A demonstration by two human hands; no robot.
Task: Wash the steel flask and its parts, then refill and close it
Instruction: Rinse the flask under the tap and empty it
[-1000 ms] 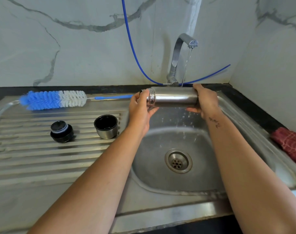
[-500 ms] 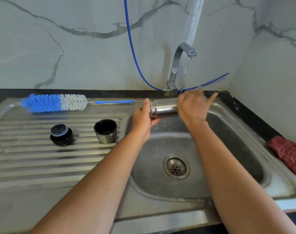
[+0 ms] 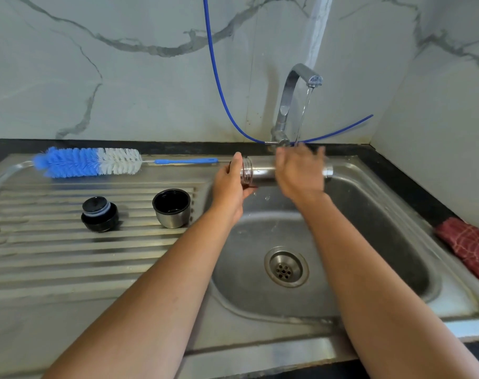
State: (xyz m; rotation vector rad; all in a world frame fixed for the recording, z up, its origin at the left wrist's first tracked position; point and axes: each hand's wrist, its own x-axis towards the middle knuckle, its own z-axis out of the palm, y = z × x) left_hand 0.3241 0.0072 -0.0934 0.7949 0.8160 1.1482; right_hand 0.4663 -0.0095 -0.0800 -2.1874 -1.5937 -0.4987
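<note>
I hold the steel flask [image 3: 260,173] lying sideways over the sink bowl [image 3: 375,214], under the running tap [image 3: 298,86]. My left hand [image 3: 230,187] grips its threaded open mouth at the left end. Over the flask's middle lies my right hand [image 3: 300,170], fingers spread and blurred; only the flask's right end shows past it. On the ribbed drainboard [image 3: 69,255] stand the black stopper [image 3: 99,214] and the steel cup lid [image 3: 172,207], mouth up.
A blue and white bottle brush [image 3: 88,162] lies along the back of the drainboard. A red checked cloth [image 3: 470,246] sits on the right counter edge. A blue hose [image 3: 219,86] hangs down the marble wall behind the tap. The drain [image 3: 286,267] is in the bowl's middle.
My right hand has slid from the flask's right end to its middle and back a little rightward, rubbing the wet body. My left hand has kept its grip on the mouth end.
</note>
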